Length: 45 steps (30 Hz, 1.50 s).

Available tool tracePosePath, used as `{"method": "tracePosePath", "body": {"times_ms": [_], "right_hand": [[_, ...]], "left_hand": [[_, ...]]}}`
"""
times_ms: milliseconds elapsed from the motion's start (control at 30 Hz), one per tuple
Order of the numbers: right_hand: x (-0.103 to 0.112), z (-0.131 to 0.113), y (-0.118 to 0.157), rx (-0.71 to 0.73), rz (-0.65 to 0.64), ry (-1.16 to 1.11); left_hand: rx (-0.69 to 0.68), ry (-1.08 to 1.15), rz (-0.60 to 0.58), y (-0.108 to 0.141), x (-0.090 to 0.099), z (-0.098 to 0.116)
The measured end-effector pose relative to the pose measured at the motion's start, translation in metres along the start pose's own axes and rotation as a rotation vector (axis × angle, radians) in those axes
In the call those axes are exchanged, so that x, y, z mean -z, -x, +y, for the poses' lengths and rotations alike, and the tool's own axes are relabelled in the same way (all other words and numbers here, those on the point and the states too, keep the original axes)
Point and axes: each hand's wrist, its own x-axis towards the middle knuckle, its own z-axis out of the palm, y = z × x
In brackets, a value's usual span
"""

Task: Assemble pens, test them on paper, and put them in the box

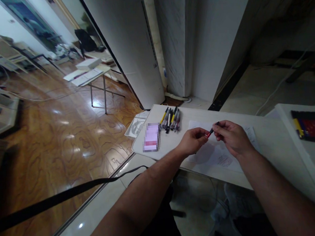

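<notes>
A red and black pen (pixel 210 132) is held slantwise between my two hands, above white paper (pixel 225 159) on the narrow table. The fingers of my left hand (pixel 193 141) pinch its red lower part. With thumb and fingers closed, my right hand (pixel 233 136) grips the black upper end. Part of the pen is hidden by the fingers. To the left of my hands, several pens (pixel 170 120) in black, yellow and clear plastic lie in a loose group. Beside them on the table lies a phone (pixel 151 137) with a blurred-out screen.
A white table (pixel 157 112) runs along the wall. On a raised surface at right lies a dark pack (pixel 313 125) with yellow and red. A folding table (pixel 90 76) with papers stands on the wooden floor. A black strap (pixel 71 192) crosses the lower left. Someone sits far left.
</notes>
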Motion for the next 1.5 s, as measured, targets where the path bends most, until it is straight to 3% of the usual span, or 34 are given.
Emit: {"method": "tracePosePath", "body": {"times_ms": [733,1100,1500], "right_hand": [[0.003,0.006,-0.002,-0.04,0.028,0.028],[0.004,0.002,0.001,-0.049,-0.025,0.013],[0.005,0.007,-0.002,-0.083,0.022,0.031]], "left_hand": [[-0.013,0.047,-0.005,0.001,-0.003,-0.001],[0.117,0.076,-0.032,0.001,-0.002,0.004],[0.019,0.045,-0.011,-0.003,-0.003,-0.009]]}}
